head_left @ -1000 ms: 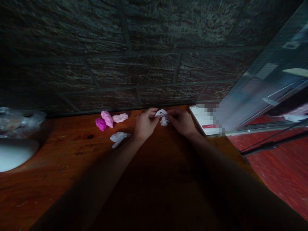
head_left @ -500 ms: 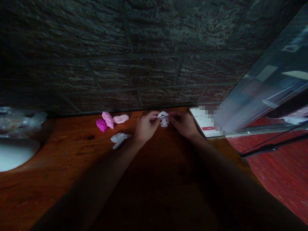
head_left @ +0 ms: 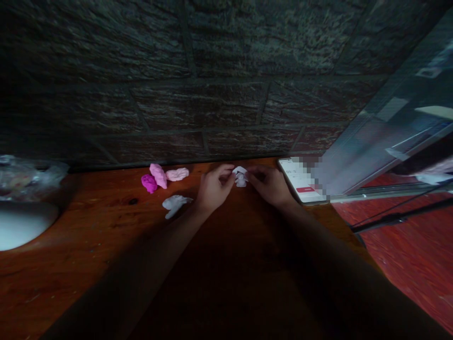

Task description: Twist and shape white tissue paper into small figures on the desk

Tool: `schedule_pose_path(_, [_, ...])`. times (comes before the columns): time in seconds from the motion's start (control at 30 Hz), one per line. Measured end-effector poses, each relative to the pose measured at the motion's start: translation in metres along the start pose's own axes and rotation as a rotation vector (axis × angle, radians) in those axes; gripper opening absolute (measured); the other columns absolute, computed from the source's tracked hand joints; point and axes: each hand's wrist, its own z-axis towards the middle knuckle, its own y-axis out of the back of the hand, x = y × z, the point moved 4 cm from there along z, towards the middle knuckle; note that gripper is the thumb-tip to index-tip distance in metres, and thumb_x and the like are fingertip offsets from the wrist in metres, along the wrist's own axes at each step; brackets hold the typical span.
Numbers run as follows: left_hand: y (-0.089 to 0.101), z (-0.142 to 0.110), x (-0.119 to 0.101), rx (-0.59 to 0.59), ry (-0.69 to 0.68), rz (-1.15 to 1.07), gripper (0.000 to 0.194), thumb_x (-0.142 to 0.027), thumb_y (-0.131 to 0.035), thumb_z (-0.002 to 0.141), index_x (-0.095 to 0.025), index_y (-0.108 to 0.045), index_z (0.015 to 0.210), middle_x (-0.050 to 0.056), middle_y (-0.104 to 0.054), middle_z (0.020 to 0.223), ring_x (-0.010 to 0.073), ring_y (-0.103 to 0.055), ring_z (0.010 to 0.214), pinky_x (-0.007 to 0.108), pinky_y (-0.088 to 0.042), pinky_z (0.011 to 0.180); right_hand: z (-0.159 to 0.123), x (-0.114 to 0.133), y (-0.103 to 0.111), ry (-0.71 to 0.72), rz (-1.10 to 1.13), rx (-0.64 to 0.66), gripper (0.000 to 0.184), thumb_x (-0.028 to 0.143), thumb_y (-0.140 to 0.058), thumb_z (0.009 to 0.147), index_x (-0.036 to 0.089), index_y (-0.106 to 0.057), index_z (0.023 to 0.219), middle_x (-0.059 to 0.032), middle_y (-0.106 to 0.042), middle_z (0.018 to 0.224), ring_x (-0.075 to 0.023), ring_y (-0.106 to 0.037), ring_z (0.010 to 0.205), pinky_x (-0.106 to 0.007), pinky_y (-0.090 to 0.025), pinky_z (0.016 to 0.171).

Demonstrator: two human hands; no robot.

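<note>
A small white clay figure [head_left: 241, 181] stands on the wooden table near the wall. Over its top arches a thin white clay piece [head_left: 241, 169]. My left hand [head_left: 214, 187] pinches the left end of that piece between closed fingers. From the other side, my right hand [head_left: 271, 184] grips its right end with thumb and fingertips. The fingertips partly cover both ends. Left of my left wrist lies a torn lump of white clay [head_left: 174, 205].
Pink clay lumps [head_left: 158, 175] and a magenta one [head_left: 149, 183] lie by the wall on the left. At far left are a white rounded object [head_left: 24, 225] and clear plastic wrapping [head_left: 31, 177]. A phone [head_left: 300, 182] lies right of my right hand, near a window frame.
Both hands keep hold of the white clay piece, with only slight finger movement. The clay on the table stays where it was.
</note>
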Motion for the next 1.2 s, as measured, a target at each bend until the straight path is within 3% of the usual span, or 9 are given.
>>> schedule_pose_path(0.37, [0.006, -0.002, -0.007, -0.036, 0.004, 0.055, 0.017, -0.019, -0.062, 0.091, -0.014, -0.073, 0.103, 0.010, -0.081, 0.097, 0.0188, -0.078, 0.083, 0.025, -0.061, 0.071, 0.002, -0.004, 0.000, -0.017, 0.062, -0.011, 0.023, 0.021, -0.061, 0.091, 0.018, -0.078, 0.106, -0.0084, -0.081, 0.102, -0.0231, -0.077, 0.090, -0.034, -0.057, 0.084])
schedule_pose_path(0.63, [0.011, -0.003, -0.006, -0.105, 0.038, 0.029, 0.018, -0.024, -0.057, 0.096, -0.016, -0.072, 0.101, 0.009, -0.081, 0.099, 0.0183, -0.077, 0.089, 0.025, -0.061, 0.076, 0.001, -0.001, 0.014, -0.080, 0.035, -0.206, 0.036, 0.042, -0.054, 0.095, 0.015, -0.078, 0.091, -0.0112, -0.080, 0.087, -0.0255, -0.074, 0.080, -0.032, -0.051, 0.071])
schedule_pose_path(0.73, [0.028, 0.003, -0.024, -0.068, 0.033, 0.097, 0.022, -0.027, -0.058, 0.095, -0.015, -0.072, 0.106, 0.011, -0.080, 0.105, 0.0199, -0.077, 0.093, 0.028, -0.061, 0.078, -0.002, 0.005, 0.022, -0.075, 0.076, -0.288, 0.042, 0.048, -0.051, 0.096, 0.015, -0.076, 0.090, -0.0104, -0.079, 0.085, -0.0237, -0.071, 0.077, -0.031, -0.049, 0.070])
schedule_pose_path(0.83, [0.059, 0.007, -0.049, 0.100, -0.034, 0.324, 0.026, -0.032, -0.059, 0.095, -0.015, -0.073, 0.108, 0.010, -0.080, 0.105, 0.0228, -0.076, 0.096, 0.035, -0.058, 0.088, -0.008, 0.016, 0.026, -0.027, 0.083, -0.309, 0.044, 0.052, -0.049, 0.096, 0.016, -0.072, 0.082, -0.0088, -0.076, 0.078, -0.0215, -0.068, 0.071, -0.030, -0.045, 0.065])
schedule_pose_path(0.9, [0.083, 0.000, -0.056, 0.274, -0.018, 0.481, 0.029, -0.039, -0.060, 0.094, -0.017, -0.074, 0.108, 0.010, -0.079, 0.112, 0.0258, -0.074, 0.103, 0.039, -0.056, 0.095, -0.015, 0.028, 0.022, 0.053, 0.069, -0.272, 0.044, 0.051, -0.050, 0.096, 0.017, -0.069, 0.074, -0.0073, -0.073, 0.072, -0.0196, -0.065, 0.067, -0.029, -0.043, 0.063])
schedule_pose_path(1.0, [0.114, -0.023, -0.049, 0.426, 0.048, 0.609, 0.042, -0.046, -0.065, 0.089, -0.017, -0.070, 0.120, 0.013, -0.072, 0.129, 0.0283, -0.068, 0.117, 0.040, -0.051, 0.103, -0.029, 0.052, 0.006, 0.223, 0.053, -0.100, 0.041, 0.045, -0.052, 0.097, 0.019, -0.066, 0.069, -0.0043, -0.071, 0.068, -0.0159, -0.062, 0.061, -0.027, -0.041, 0.061])
schedule_pose_path(1.07, [0.126, -0.040, -0.039, 0.449, 0.045, 0.641, 0.044, -0.042, -0.070, 0.085, -0.016, -0.070, 0.120, 0.014, -0.069, 0.133, 0.0290, -0.066, 0.120, 0.041, -0.049, 0.105, -0.042, 0.069, -0.010, 0.344, 0.008, 0.037, 0.041, 0.041, -0.055, 0.097, 0.020, -0.062, 0.062, -0.0019, -0.066, 0.062, -0.0137, -0.058, 0.057, -0.026, -0.040, 0.062])
schedule_pose_path(1.13, [0.128, -0.053, -0.025, 0.475, 0.072, 0.647, 0.034, -0.036, -0.065, 0.089, -0.017, -0.071, 0.116, 0.013, -0.074, 0.122, 0.0284, -0.069, 0.111, 0.041, -0.053, 0.099, -0.053, 0.082, -0.024, 0.401, -0.033, 0.117, 0.042, 0.039, -0.056, 0.097, 0.019, -0.059, 0.060, -0.0007, -0.063, 0.060, -0.0126, -0.056, 0.056, -0.026, -0.040, 0.062])
schedule_pose_path(1.2, [0.127, -0.060, -0.016, 0.426, 0.035, 0.654, 0.026, -0.025, -0.060, 0.089, -0.018, -0.073, 0.110, 0.012, -0.075, 0.117, 0.0283, -0.068, 0.111, 0.042, -0.052, 0.099, -0.063, 0.092, -0.036, 0.435, -0.041, 0.207, 0.038, 0.037, -0.057, 0.097, 0.020, -0.061, 0.063, 0.0000, -0.063, 0.061, -0.0124, -0.056, 0.056, -0.026, -0.040, 0.061])
